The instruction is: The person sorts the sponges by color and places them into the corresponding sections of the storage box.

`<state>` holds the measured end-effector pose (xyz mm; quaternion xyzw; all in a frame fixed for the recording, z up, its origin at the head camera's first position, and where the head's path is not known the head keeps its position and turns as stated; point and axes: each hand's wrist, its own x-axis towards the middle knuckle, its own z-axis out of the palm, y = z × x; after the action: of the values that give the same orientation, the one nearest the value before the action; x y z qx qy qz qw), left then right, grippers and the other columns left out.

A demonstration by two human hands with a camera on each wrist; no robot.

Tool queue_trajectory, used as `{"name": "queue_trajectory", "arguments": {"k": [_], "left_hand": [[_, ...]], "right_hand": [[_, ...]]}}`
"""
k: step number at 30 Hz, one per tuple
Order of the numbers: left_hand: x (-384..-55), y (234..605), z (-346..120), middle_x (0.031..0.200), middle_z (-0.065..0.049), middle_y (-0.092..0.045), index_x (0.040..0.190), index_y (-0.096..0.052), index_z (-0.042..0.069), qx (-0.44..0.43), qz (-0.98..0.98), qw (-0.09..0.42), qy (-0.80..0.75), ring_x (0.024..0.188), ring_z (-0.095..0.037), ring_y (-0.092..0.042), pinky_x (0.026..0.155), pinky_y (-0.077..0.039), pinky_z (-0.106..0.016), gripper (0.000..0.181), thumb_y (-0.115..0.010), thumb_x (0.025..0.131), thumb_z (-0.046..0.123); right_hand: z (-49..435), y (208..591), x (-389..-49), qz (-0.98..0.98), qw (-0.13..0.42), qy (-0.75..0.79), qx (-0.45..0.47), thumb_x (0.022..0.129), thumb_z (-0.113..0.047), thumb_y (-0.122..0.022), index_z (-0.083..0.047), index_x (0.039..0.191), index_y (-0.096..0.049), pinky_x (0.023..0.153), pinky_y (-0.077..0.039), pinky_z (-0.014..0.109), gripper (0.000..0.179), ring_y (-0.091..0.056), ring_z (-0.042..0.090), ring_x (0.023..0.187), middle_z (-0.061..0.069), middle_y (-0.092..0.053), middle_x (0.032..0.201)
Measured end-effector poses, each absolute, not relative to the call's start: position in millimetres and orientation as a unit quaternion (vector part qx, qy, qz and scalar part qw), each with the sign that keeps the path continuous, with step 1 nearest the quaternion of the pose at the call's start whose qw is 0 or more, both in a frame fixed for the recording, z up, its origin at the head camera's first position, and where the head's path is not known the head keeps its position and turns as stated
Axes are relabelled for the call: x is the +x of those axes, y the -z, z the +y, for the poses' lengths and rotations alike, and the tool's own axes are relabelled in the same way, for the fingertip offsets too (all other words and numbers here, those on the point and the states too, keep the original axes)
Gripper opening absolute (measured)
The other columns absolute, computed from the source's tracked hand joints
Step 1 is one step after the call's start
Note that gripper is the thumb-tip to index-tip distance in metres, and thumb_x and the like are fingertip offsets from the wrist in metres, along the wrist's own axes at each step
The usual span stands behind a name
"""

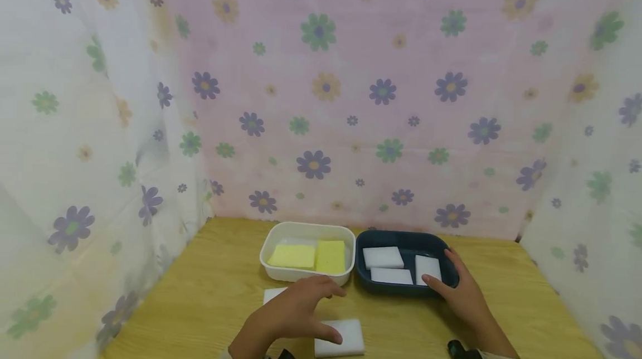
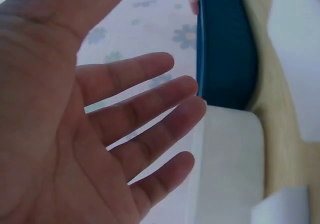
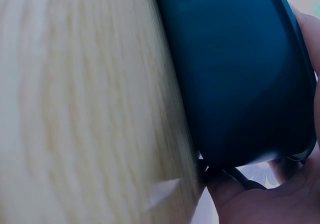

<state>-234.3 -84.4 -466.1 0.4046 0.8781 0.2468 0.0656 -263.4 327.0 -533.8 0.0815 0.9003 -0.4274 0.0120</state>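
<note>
At the right end of a dark blue bin (image 1: 393, 290), my right hand (image 1: 468, 295) grips the rim, with the thumb over the front edge and fingers along the far side. Three white sponge blocks (image 1: 383, 257) lie inside that bin; the thumb tip overlaps the rightmost sponge (image 1: 427, 267) in the head view. My left hand (image 1: 301, 307) hovers with spread fingers and holds nothing; its palm shows in the left wrist view. Below its thumb lies a white sponge block (image 1: 348, 339) on the table. Another white block (image 1: 273, 294) is partly hidden behind the left hand.
Left of the blue bin stands a white bin (image 1: 286, 274) with two yellow sponges (image 1: 293, 256) in it, the bins side by side. Both stand on a wood-grain table (image 1: 210, 286). Flower-patterned cloth (image 1: 351, 141) encloses the back and sides.
</note>
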Motion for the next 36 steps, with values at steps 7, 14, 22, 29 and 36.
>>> {"name": "queue_trajectory", "arguments": {"k": [7, 14, 22, 29, 36], "left_hand": [[-240.5, 467.1, -84.0, 0.126, 0.006, -0.065, 0.135, -0.065, 0.022, 0.432, 0.876, 0.077, -0.202, 0.111, -0.009, -0.062, 0.091, -0.053, -0.026, 0.077, -0.089, 0.072, 0.06], [-247.4, 474.7, -86.9, 0.122, 0.009, -0.065, 0.127, -0.068, 0.018, 0.412, 0.881, 0.12, -0.201, 0.104, -0.007, -0.063, 0.087, -0.053, -0.023, 0.077, -0.099, 0.064, 0.048], [-244.1, 489.5, -89.6, 0.108, 0.013, -0.06, 0.115, -0.067, 0.024, 0.386, 0.894, 0.134, -0.183, 0.096, 0.001, -0.053, 0.083, -0.049, -0.022, 0.067, -0.101, 0.061, 0.046], [-239.7, 498.8, -85.9, 0.098, 0.017, -0.052, 0.107, -0.063, 0.028, 0.389, 0.901, 0.116, -0.153, 0.087, 0.003, -0.047, 0.08, -0.045, -0.019, 0.061, -0.1, 0.061, 0.046], [-238.1, 498.2, -80.9, 0.094, 0.018, -0.055, 0.105, -0.066, 0.027, 0.4, 0.897, 0.108, -0.154, 0.084, 0.004, -0.049, 0.079, -0.045, -0.017, 0.056, -0.1, 0.063, 0.042]], "right_hand": [[332.2, 531.7, -263.6, 0.9, 0.01, 0.428, 0.086, 0.085, -0.072, -0.071, -0.026, 0.169, 0.0, 0.115, -0.017, 0.079, 0.119, -0.007, 0.056, 0.154, 0.018, 0.003, 0.174], [332.7, 533.2, -262.4, 0.899, 0.009, 0.428, 0.088, 0.085, -0.07, -0.072, -0.026, 0.169, 0.0, 0.115, -0.017, 0.079, 0.119, -0.007, 0.056, 0.155, 0.018, 0.003, 0.174], [332.7, 536.8, -262.0, 0.898, 0.014, 0.43, 0.087, 0.085, -0.071, -0.072, -0.026, 0.169, 0.0, 0.114, -0.018, 0.079, 0.119, -0.008, 0.058, 0.154, 0.02, 0.001, 0.174], [331.5, 536.4, -261.5, 0.9, 0.016, 0.428, 0.081, 0.086, -0.069, -0.072, -0.025, 0.169, -0.001, 0.114, -0.019, 0.079, 0.118, -0.008, 0.058, 0.153, 0.02, 0.002, 0.174], [331.7, 538.4, -263.2, 0.901, 0.012, 0.427, 0.074, 0.087, -0.07, -0.071, -0.026, 0.169, -0.001, 0.114, -0.02, 0.079, 0.116, -0.01, 0.058, 0.153, 0.018, 0.001, 0.174]]}}
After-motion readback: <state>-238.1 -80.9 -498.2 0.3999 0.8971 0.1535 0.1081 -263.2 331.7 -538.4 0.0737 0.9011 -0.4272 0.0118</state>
